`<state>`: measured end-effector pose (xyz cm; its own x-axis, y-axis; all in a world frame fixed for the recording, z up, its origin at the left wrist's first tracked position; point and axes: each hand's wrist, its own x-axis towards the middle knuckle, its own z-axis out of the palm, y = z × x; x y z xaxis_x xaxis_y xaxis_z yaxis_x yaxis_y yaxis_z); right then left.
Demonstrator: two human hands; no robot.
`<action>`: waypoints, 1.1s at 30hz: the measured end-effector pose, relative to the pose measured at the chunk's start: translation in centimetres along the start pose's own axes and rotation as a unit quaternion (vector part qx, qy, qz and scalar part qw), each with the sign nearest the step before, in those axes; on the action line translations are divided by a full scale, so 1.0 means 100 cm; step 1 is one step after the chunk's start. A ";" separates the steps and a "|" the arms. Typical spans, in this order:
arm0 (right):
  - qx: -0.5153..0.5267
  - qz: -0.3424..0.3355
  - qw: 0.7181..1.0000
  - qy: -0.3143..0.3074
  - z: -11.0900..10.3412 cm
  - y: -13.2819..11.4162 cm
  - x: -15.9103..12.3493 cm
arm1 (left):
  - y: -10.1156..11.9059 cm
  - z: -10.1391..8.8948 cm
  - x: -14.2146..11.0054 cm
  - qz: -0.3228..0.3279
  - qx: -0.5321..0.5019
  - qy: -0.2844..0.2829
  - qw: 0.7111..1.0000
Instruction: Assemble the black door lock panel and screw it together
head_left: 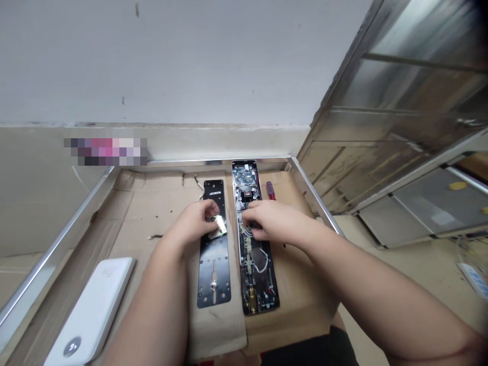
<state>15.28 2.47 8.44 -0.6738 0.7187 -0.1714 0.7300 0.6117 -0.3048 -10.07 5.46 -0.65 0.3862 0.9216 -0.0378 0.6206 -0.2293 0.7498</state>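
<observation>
My left hand point(196, 221) pinches a small shiny metal plate point(219, 227) over the middle of a long black mounting plate point(213, 264). Whether the small piece touches the black plate I cannot tell. Beside it lies a long narrow electronic housing point(272, 274), its inside facing up, with a blue circuit board point(244, 178) at the far end and a loop of white wire point(262, 264) nearer me. My right hand point(276, 221) reaches into the middle of this housing with curled fingers; what they grip is hidden. A red-handled screwdriver point(270, 190) lies just beyond that hand.
Brown cardboard point(145, 198) covers the table, bordered by a raised metal edge point(316, 195). A white power bank point(95, 300) lies front left. Short cable pieces point(155, 237) and small dark bits are on the cardboard. A wall stands behind; a white power strip point(474, 279) is at far right.
</observation>
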 end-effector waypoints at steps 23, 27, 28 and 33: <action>-0.084 0.002 0.996 0.025 0.010 -0.006 -0.001 | 0.019 -0.003 -0.001 -0.002 -0.014 0.021 1.000; -0.077 -0.025 0.996 0.033 0.010 -0.003 0.001 | 0.019 -0.003 -0.001 0.003 -0.016 0.026 1.000; -0.074 -0.029 0.996 0.034 0.010 -0.002 0.001 | 0.019 -0.003 -0.001 0.004 -0.016 0.028 0.999; -0.029 0.003 1.000 0.011 0.005 -0.001 -0.002 | 0.019 -0.003 -0.002 0.006 -0.023 0.034 0.999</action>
<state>15.27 2.13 7.98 -0.6673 0.7289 -0.1530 0.7398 0.6251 -0.2490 -9.15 4.92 0.98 0.3445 0.9387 0.0152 0.5832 -0.2267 0.7800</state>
